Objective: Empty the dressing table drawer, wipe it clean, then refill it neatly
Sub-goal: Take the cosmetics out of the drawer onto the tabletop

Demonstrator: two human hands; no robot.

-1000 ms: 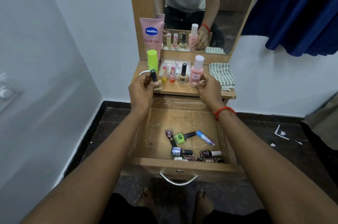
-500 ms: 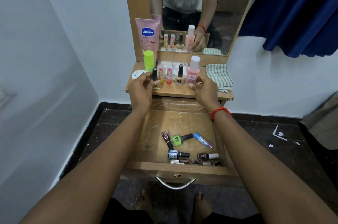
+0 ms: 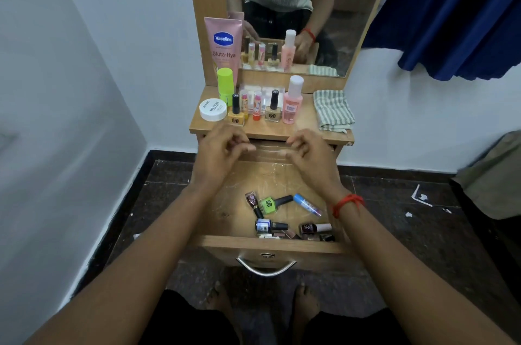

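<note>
The wooden drawer [image 3: 231, 220] stands pulled out below the dressing table top [image 3: 307, 126]. Several small bottles lie at its front right, among them a green nail polish [image 3: 269, 205], a blue tube [image 3: 307, 204] and a dark polish [image 3: 313, 228]. On the top stand an orange nail polish [image 3: 236, 115], a beige polish [image 3: 273, 111], two lip balms [image 3: 251, 106], a pink bottle [image 3: 293, 103], a white jar [image 3: 212, 109], a green stick [image 3: 225, 85] and a Vaseline tube [image 3: 224, 46]. My left hand [image 3: 221, 154] and my right hand [image 3: 311, 157] hover over the drawer's back, empty, fingers loosely apart.
A folded striped cloth [image 3: 332, 113] lies on the right of the table top. A mirror [image 3: 296, 6] rises behind it. White walls close in on the left and behind, a blue curtain [image 3: 456, 15] hangs at right. My bare feet stand under the drawer handle [image 3: 266, 268].
My left hand set the orange nail polish down on the table top and my right hand let go of the pink bottle. Both hands drew back toward the drawer.
</note>
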